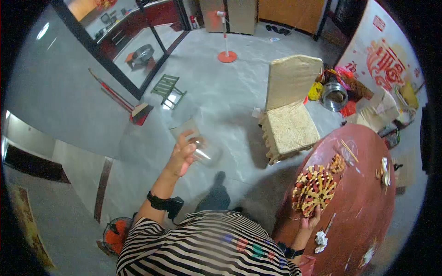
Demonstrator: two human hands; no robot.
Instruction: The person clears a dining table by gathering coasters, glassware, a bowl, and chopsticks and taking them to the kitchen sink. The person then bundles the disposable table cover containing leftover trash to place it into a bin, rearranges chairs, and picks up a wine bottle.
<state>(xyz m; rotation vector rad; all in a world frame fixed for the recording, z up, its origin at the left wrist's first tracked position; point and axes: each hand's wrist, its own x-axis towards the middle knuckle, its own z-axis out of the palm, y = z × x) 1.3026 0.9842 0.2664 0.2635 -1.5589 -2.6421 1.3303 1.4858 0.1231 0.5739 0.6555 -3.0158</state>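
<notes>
My left hand [181,158] is raised over the floor at the middle of the view, its fingers wrapped around a clear cup [206,152]. The cup is tilted and a little blurred. Above the red-brown table [354,207] on the right, my right hand [310,221] grips the near edge of a round patterned trivet [314,188] in red, dark and cream pieces. It looks like more than one layer stacked, though I cannot tell for sure. Beyond the trivet lies a small brown heap [337,163] beside a pair of chopsticks [350,151].
A cloth-covered chair [292,129] stands past the table. A green folding stool [166,89], a broom with dustpan [140,112] and a white stand with a red base [227,56] are on the floor. Crumpled tissue [321,241] lies on the table.
</notes>
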